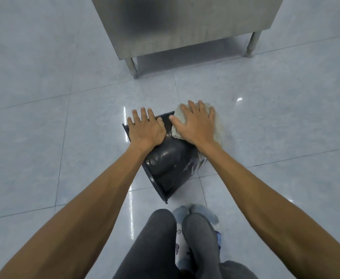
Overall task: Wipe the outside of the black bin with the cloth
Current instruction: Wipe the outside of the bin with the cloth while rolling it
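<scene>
The black bin (170,166) lies on its side on the tiled floor, its rim toward the left. My left hand (145,130) rests flat on the bin's upper side near the rim, fingers spread, holding nothing. My right hand (195,123) presses a pale, crumpled cloth (218,128) against the bin's far right end, fingers spread over it. A wet, streaky patch shows on the bin's right side below my right wrist.
A stainless steel cabinet (185,23) on metal legs (133,67) stands just beyond the bin. Glossy grey floor tiles (44,137) surround everything. My legs in dark trousers and socked feet (195,214) are close below the bin.
</scene>
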